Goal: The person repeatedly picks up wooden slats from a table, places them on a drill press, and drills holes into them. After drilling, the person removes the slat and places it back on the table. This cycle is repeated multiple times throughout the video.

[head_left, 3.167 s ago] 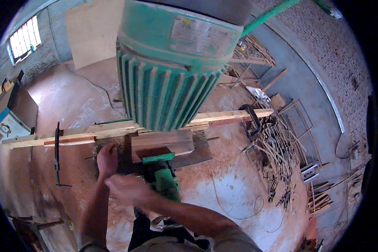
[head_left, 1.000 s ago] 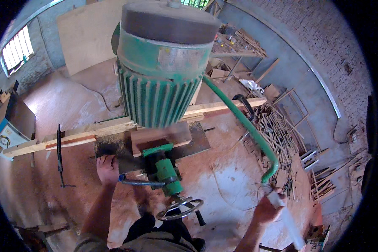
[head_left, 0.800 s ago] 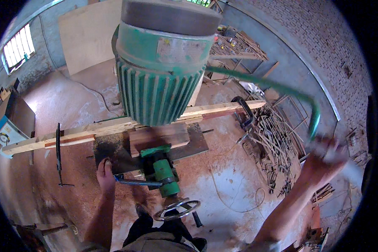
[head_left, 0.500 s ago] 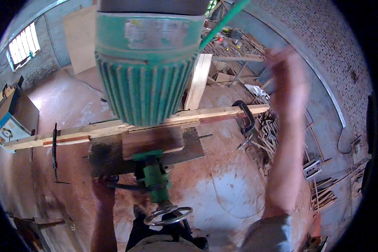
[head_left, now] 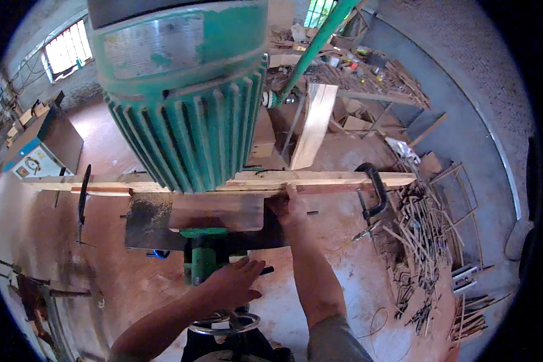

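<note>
We judge this to be the setting-up step at the green machine [head_left: 187,120]: the long wooden strip [head_left: 320,180] lies across its table [head_left: 217,211], running left to right. Next comes steadying that strip. Our right hand [head_left: 289,208] reaches far, fingers curled onto the strip's near edge. Our left hand [head_left: 232,283], loosely spread, rests on the green column [head_left: 202,259] above the handwheel [head_left: 223,323].

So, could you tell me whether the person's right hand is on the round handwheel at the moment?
No, the right hand rests on the long wooden plank, while the handwheel lies below the left hand.
</note>
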Demonstrator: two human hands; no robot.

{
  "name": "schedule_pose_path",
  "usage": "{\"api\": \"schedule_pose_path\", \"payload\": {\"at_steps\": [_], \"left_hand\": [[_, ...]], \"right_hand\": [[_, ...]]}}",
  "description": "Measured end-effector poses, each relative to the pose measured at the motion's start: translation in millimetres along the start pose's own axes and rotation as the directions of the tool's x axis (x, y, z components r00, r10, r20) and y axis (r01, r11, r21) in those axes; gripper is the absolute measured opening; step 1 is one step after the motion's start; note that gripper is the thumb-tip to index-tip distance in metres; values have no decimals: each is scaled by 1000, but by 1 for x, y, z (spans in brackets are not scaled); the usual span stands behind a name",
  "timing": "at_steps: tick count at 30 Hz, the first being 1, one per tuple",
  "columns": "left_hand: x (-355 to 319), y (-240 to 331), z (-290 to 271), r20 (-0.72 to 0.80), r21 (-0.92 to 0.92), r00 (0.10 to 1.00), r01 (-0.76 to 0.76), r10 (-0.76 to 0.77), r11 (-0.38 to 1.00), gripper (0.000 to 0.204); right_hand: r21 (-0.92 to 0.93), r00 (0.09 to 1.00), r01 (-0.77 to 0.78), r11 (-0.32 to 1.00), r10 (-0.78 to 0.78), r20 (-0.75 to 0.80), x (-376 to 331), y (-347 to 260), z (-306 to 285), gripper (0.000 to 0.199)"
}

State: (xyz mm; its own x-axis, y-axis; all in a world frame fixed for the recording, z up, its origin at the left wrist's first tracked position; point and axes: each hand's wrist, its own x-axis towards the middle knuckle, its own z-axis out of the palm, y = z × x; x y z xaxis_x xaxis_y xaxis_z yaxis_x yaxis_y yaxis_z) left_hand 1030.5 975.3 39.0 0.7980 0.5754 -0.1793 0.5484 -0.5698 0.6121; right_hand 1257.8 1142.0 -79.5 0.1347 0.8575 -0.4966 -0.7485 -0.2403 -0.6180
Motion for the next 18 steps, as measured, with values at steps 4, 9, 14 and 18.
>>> {"api": "schedule_pose_path", "payload": {"at_steps": [4, 9, 14, 18], "left_hand": [[-60, 2, -15, -123, -348, 942, 253, -312, 903, 62], [-126, 1, 7, -531, -620, 681, 94, -505, 779, 58], [-163, -12, 32, -517, -756, 568, 48, -641, 652, 53], [-179, -2, 39, -544, -743, 527, 60, -653, 667, 53]], "right_hand": [[-74, 990, 143, 987, -142, 12, -3, -3, 11, 39], [38, 956, 291, 956, -290, -37, -24, -60, 18, 38], [-67, 874, 447, 892, -451, -181, -66, -131, 6, 35], [-21, 806, 586, 810, -580, 113, -135, -145, 16, 34]]}}
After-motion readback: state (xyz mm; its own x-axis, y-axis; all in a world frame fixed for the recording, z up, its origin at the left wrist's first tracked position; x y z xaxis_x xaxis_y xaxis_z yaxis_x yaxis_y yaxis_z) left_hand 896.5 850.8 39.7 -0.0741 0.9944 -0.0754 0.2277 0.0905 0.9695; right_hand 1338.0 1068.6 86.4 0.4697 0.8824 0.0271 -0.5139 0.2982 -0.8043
